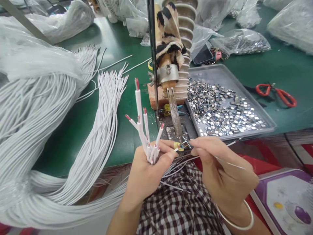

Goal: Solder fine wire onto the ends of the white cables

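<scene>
My left hand (149, 178) is closed round several white cables (139, 102) with red inner ends. One cable end (176, 149) sticks out past its thumb, toward a small connector (181, 147) beneath the iron. Yellow tape wraps a finger there. My right hand (220, 163) pinches a short dark rod (187, 143) close to that end. A thin silvery wire (230, 164), which looks like solder wire, runs out behind its fingers. Between and above both hands, a clamped soldering iron (174, 112) points down, its tip close to the cable end.
Bundles of white cable (97, 130) lie at left. A clear tray (244, 130) of small metal connectors (215, 104) stands at right, beside red-handled pliers (276, 93). Behind the iron are a brick (154, 96) and a ribbed hose (187, 39). A phone (202, 54) lies farther back.
</scene>
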A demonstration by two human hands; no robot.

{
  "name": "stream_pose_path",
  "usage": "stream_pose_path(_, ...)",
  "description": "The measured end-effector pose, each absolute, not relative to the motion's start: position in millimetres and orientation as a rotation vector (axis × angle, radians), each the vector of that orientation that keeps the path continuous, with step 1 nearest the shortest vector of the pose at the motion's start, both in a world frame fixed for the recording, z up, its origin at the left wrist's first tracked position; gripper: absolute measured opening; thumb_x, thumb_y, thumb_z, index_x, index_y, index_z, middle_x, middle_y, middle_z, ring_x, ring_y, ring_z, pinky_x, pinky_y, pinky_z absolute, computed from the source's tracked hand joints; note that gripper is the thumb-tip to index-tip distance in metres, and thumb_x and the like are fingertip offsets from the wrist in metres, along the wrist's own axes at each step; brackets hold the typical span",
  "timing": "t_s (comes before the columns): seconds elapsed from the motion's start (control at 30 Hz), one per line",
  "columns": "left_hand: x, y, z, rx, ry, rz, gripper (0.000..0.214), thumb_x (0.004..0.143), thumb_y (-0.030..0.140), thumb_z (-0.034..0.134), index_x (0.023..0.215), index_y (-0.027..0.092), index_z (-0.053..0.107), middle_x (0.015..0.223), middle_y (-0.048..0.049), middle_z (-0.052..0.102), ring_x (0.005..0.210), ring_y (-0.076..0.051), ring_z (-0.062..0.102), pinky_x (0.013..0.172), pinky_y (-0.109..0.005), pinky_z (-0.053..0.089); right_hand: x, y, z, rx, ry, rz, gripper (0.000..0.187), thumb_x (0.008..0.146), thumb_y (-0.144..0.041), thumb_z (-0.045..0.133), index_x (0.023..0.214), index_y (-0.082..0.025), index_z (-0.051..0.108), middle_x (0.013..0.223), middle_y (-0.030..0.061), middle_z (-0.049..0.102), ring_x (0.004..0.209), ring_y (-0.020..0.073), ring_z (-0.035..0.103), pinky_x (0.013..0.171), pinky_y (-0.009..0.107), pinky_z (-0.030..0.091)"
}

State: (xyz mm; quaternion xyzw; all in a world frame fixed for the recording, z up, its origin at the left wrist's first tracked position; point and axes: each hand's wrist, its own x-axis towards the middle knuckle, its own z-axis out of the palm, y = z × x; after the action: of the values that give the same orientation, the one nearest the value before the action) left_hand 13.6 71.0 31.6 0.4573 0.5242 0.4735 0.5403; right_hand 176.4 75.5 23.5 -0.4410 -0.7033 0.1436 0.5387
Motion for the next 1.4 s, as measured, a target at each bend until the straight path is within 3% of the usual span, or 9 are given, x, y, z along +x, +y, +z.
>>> stream_pose_path(0.13,12.8,65.6,27.7,1.258,1.19,1.077,0.019,0.085,0.008,0.063,0.072,0.02,0.069,0.089,0.0009,0.077,0.074,-0.013,0.064,0.067,-0.023,0.048,177.3,74.3,22.5,-1.181,-1.658,0.549,0.021,0.092,-0.007,0.058,0.103,-0.022,0.069,0.087,-0.0026,0.071,0.077,0.0084,0.066,0.079,0.022,0.055)
stream_pose_path(0.27,3.7,54.9,13.5,1.344,1.091,1.115,0.023,0.099,0.019,0.055,0.093,0.023,0.077,0.106,-0.0032,0.075,0.105,-0.019,0.064,0.096,-0.03,0.045,189.1,69.5,23.3,-1.182,-1.518,0.72,0.018,0.09,-0.008,0.063,0.094,-0.024,0.069,0.089,-0.0039,0.071,0.078,0.0088,0.065,0.074,0.021,0.053)
stream_pose_path(0.43,4.4,45.4,1.4,1.253,1.012,1.136,0.025,0.103,0.028,0.051,0.092,0.023,0.073,0.084,0.0003,0.068,0.061,-0.01,0.051,0.066,-0.024,0.043,201.0,60.0,32.4,-1.104,-1.573,0.832,0.031,0.105,-0.022,0.039,0.108,-0.025,0.07,0.095,0.0016,0.069,0.095,0.0144,0.062,0.088,0.03,0.05)
stream_pose_path(0.57,17.3,45.9,5.5,1.417,1.012,0.91,0.029,0.098,0.024,0.056,0.07,0.018,0.06,0.07,0.0006,0.057,0.067,-0.014,0.05,0.066,-0.026,0.04,189.0,54.3,39.2,-0.974,-1.97,0.732,0.009,0.092,-0.016,0.064,0.099,-0.019,0.067,0.087,0.0032,0.066,0.085,0.0162,0.058,0.075,0.03,0.049)
stream_pose_path(0.67,21.0,45.8,7.4,1.47,1.045,0.88,0.031,0.097,0.021,0.056,0.066,0.018,0.054,0.066,0.0016,0.052,0.063,-0.014,0.046,0.064,-0.026,0.038,181.1,54.2,39.8,-0.966,-1.972,0.605,0.013,0.087,-0.004,0.064,0.091,-0.016,0.066,0.082,0.003,0.064,0.081,0.0147,0.056,0.073,0.03,0.047)
stream_pose_path(0.8,19.1,42.2,6.5,1.489,1.008,0.864,0.03,0.097,0.024,0.057,0.067,0.018,0.059,0.068,-0.0001,0.056,0.066,-0.016,0.049,0.067,-0.027,0.039,179.4,54.9,40.7,-0.933,-2.008,0.689,0.009,0.088,-0.01,0.066,0.093,-0.018,0.067,0.087,0.0024,0.068,0.082,0.0138,0.059,0.074,0.029,0.048)
stream_pose_path(0.97,15.2,38.1,4.8,1.359,0.952,1.009,0.032,0.087,0.041,0.073,0.066,0.018,0.062,0.064,0.0023,0.057,0.06,-0.012,0.046,0.06,-0.024,0.036,181.0,54.5,40.8,-0.899,-1.821,0.888,0.014,0.087,-0.006,0.062,0.085,-0.019,0.065,0.075,-0.001,0.066,0.071,0.0107,0.059,0.068,0.025,0.05)
stream_pose_path(1.1,12.5,36.3,5.6,1.381,0.908,1.067,0.049,0.09,0.06,0.058,0.068,0.017,0.066,0.065,-0.0004,0.059,0.059,-0.013,0.048,0.057,-0.026,0.034,184.5,56.9,39.7,-0.93,-1.596,0.928,0.015,0.087,-0.007,0.062,0.088,-0.022,0.065,0.076,-0.0028,0.065,0.072,0.0089,0.061,0.064,0.019,0.051)
stream_pose_path(1.4,13.6,36.2,10.5,1.402,1.044,1.183,0.03,0.098,0.038,0.058,0.077,0.019,0.066,0.069,0.0005,0.055,0.064,-0.013,0.049,0.06,-0.026,0.036,181.2,58.4,38.5,-0.949,-1.729,0.849,0.014,0.083,-0.007,0.07,0.085,-0.02,0.073,0.073,-0.0001,0.073,0.065,0.0101,0.067,0.061,0.019,0.054)
